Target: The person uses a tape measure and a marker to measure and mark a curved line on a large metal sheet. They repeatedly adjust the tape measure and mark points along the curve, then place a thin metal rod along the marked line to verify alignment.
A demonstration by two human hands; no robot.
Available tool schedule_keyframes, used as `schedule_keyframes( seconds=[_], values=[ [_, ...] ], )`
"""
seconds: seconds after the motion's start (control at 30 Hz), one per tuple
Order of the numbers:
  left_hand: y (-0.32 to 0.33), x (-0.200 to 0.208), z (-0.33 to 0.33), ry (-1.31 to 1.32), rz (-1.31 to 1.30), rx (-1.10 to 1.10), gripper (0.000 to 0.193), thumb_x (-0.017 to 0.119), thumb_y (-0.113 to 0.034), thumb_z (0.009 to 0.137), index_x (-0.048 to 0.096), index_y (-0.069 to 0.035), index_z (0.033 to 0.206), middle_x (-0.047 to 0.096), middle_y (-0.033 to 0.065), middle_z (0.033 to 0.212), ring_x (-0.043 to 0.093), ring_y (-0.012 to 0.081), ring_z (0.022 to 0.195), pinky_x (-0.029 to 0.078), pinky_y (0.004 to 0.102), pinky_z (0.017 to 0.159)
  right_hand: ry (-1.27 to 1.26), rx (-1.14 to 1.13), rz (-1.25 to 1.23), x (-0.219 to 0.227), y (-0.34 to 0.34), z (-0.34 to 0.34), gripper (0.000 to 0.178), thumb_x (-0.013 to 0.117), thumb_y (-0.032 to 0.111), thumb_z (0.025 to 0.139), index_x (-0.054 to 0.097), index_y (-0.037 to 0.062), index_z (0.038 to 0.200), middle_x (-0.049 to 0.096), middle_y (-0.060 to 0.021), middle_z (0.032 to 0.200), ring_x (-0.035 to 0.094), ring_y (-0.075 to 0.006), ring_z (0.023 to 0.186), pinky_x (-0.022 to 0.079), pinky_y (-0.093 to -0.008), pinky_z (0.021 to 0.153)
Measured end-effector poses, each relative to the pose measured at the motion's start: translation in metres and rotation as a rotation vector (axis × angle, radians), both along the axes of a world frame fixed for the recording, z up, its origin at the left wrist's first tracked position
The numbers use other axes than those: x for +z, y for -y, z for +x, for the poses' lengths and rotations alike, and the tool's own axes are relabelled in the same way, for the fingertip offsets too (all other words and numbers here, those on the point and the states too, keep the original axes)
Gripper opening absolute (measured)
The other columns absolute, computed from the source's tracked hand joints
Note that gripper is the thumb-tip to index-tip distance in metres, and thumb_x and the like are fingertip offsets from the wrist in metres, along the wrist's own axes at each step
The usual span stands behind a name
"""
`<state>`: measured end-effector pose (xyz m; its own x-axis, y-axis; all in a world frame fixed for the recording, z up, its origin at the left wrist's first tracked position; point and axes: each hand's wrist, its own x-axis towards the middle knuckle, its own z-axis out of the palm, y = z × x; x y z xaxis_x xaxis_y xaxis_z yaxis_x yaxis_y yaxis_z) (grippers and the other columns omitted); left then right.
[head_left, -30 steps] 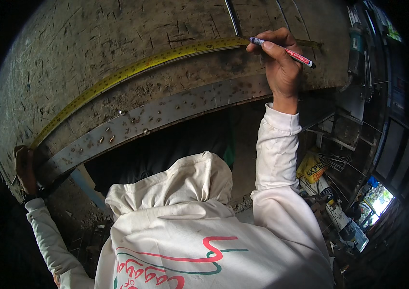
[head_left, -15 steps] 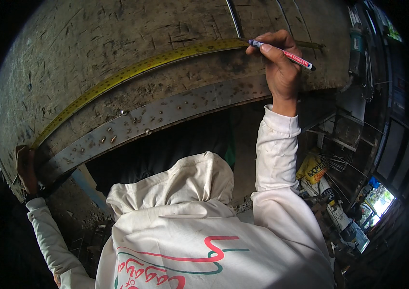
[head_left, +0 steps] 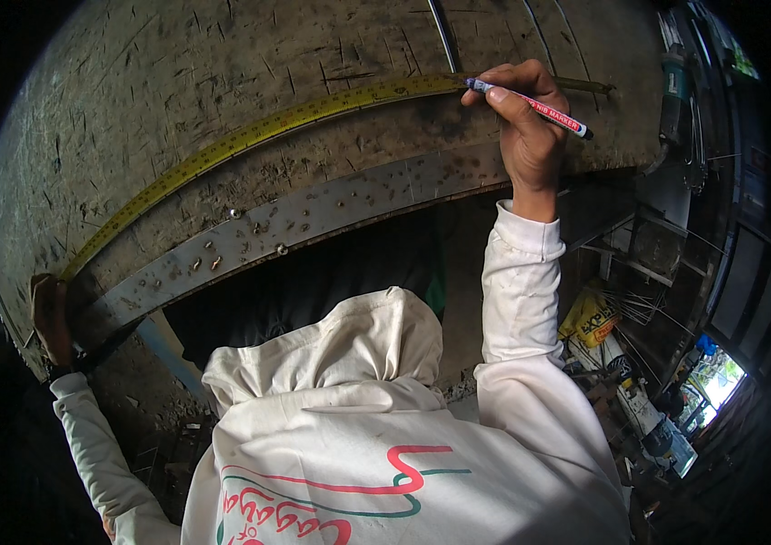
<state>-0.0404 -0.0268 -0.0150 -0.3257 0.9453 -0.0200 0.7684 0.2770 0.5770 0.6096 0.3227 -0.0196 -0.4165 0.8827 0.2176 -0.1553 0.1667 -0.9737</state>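
Note:
A long yellow measuring tape (head_left: 222, 143) lies along the scratched worktable (head_left: 158, 82), running from its left end to beyond my right hand. My left hand (head_left: 51, 318) is closed at the tape's left end, by the table edge; its fingers are dark and partly hidden. My right hand (head_left: 531, 132) grips a marker pen (head_left: 544, 110) with a white and red barrel. The dark nib end points left and sits right at the tape; whether it touches cannot be made out. A thin metal rod (head_left: 442, 36) meets the tape just left of the nib.
A grey metal strip (head_left: 331, 209) with rusty spots and small bumps edges the table's near side. Two thin dark rods or lines (head_left: 540, 36) lie at the far right. A green power tool (head_left: 673, 77) hangs at right, above a yellow bag (head_left: 592, 318) and clutter.
The marker and my right hand have shifted very slightly down and to the left. My left hand and the tape stay where they were.

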Motion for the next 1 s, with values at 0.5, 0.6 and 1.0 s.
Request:
schedule_keyframes(
  seconds=[0.5,0.6,1.0],
  values=[
    [0.001,0.003,0.003,-0.051,-0.011,0.034,0.010,0.066,-0.002,0.101,0.060,0.002,0.108,0.056,0.0066,0.109,0.054,0.0160,0.100,0.041,0.0238,0.094,0.113,0.034,0.029,0.008,0.011,-0.012,0.016,0.072,0.013,0.093,0.073,0.0011,0.103,0.077,-0.0126,0.094,0.077,-0.0210,0.089,0.062,-0.0334,0.085],
    [0.001,0.003,0.003,-0.073,-0.031,0.049,0.009,0.066,-0.001,0.102,0.060,0.002,0.108,0.055,0.0060,0.108,0.054,0.0151,0.100,0.041,0.0234,0.094,0.134,0.064,0.070,0.006,0.017,-0.024,0.014,0.074,0.012,0.091,0.074,0.0008,0.100,0.077,-0.0117,0.092,0.076,-0.0190,0.084,0.062,-0.0320,0.078],
    [-0.002,0.005,0.005,-0.013,0.001,-0.007,0.010,0.066,-0.003,0.102,0.060,0.001,0.108,0.054,0.0052,0.106,0.052,0.0141,0.096,0.041,0.0233,0.091,0.207,-0.038,0.219,-0.004,0.020,-0.027,0.013,0.075,0.015,0.087,0.073,0.0029,0.090,0.073,-0.0072,0.080,0.070,-0.0139,0.070,0.055,-0.0284,0.065]
  ],
)
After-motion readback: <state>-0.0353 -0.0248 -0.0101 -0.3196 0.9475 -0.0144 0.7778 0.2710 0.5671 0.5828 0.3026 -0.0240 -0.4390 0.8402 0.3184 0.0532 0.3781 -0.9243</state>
